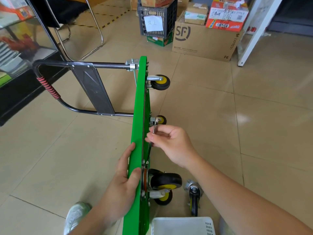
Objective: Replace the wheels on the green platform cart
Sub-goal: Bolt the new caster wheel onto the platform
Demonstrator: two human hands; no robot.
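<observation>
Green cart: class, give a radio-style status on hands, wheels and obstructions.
Left hand grips green platform edge. Right hand holds wrench at mounted caster. Loose caster on floor, not blocking.

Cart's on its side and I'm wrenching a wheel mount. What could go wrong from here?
The cart stands on edge, steadied by the left hand; a hard pull on the wrench might tip it.
The right hand holds the wrench by the fingertips, so it could slip off.
The loose wheel on the floor might get kicked.
</observation>
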